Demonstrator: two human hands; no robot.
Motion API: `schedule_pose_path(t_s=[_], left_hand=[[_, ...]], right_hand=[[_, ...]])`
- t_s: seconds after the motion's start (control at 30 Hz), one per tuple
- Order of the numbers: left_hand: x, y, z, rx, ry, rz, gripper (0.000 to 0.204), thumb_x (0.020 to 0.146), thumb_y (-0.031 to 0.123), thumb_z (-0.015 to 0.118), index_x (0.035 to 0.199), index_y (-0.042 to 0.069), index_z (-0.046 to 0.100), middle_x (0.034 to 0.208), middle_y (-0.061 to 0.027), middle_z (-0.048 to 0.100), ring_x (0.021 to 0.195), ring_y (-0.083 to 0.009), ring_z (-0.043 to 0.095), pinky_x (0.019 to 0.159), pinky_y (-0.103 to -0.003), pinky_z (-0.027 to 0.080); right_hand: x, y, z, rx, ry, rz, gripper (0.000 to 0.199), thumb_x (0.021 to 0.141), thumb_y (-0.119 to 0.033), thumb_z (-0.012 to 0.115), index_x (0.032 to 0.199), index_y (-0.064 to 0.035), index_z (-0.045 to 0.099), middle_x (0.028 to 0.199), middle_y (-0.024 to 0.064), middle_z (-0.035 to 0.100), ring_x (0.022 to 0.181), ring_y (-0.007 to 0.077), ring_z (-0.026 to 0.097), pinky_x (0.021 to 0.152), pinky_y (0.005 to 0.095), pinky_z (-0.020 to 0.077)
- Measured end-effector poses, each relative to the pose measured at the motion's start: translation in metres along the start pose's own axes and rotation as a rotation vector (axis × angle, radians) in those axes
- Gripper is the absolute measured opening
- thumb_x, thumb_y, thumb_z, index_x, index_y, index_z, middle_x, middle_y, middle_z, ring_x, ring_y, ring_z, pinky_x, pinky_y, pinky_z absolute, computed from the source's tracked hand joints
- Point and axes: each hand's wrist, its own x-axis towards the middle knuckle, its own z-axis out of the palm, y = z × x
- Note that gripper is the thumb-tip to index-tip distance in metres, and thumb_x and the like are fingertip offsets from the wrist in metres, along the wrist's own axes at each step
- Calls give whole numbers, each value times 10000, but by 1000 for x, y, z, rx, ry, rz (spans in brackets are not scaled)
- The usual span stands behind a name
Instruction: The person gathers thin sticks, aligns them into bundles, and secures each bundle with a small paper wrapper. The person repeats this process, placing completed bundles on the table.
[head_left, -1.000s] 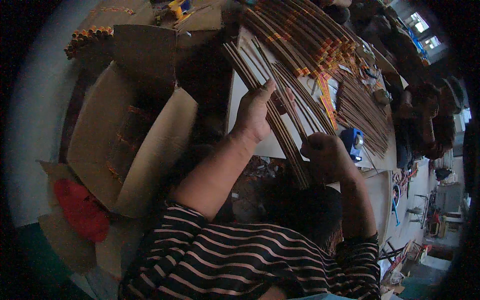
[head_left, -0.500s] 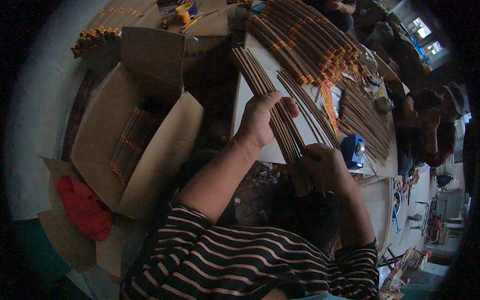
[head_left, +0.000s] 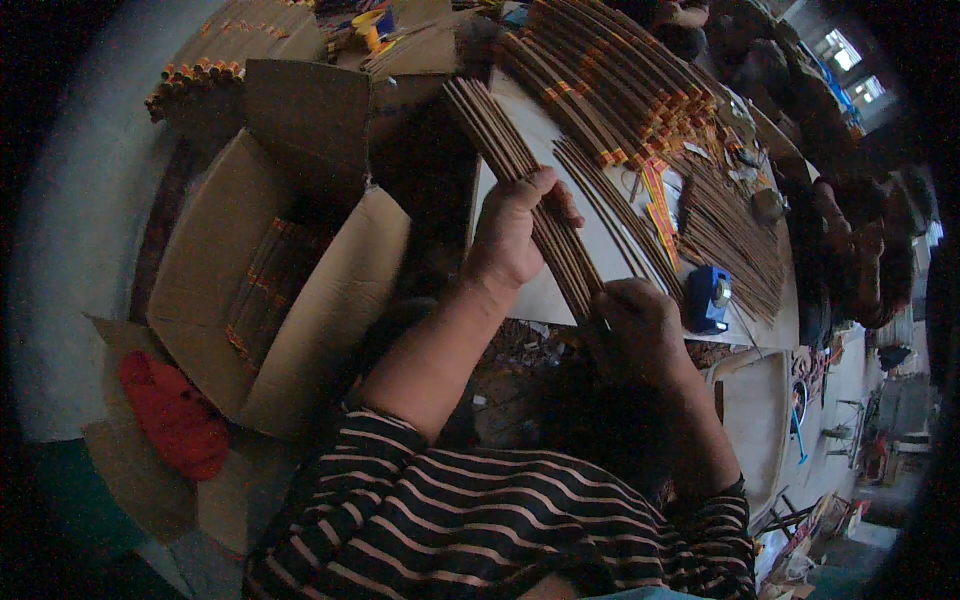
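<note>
A long bundle of thin brown sticks [head_left: 500,135] lies slanted over the white tabletop [head_left: 535,295]. My left hand [head_left: 512,230] presses on the middle of the bundle, thumb over its top. My right hand [head_left: 635,335] is closed around the bundle's near end at the table's front edge. Both sleeves are striped dark and light.
An open cardboard box [head_left: 270,290] holding more banded sticks stands at the left, with a red cloth [head_left: 175,415] below it. Piles of banded sticks [head_left: 620,85] cover the far table. A blue tape dispenser [head_left: 710,298] sits right of my right hand. Loose sticks [head_left: 730,235] lie beyond it.
The bundle has swung a little more upright and its far end has lifted toward the box. My left hand slid slightly along it; my right hand kept its grip.
</note>
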Motion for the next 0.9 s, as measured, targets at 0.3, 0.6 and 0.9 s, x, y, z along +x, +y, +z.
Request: schedule_pose_path(t_s=[0.3,0.6,0.9], left_hand=[[-4,49,97,460,-371,194,96,777,105,611,751,24,566,625,-55,570,546,-128,565,536,-253,480],[11,-1,75,781,-299,163,166,749,143,668,827,21,587,738,-26,603,677,-90,548,606,-246,453],[10,-1,76,885,-171,295,197,798,181,633,799,26,512,649,-44,545,542,-133,544,522,-292,469]], right_hand=[[-19,17,-17,153,132,-12,256,855,-225,558,970,3,578,800,43,575,750,106,528,706,244,423],[-48,57,-20,263,138,12,210,861,-168,549,942,24,577,816,75,609,729,113,569,641,249,464],[-48,43,-23,468,63,133,241,842,-167,578,970,37,563,910,94,601,789,133,576,686,261,466]])
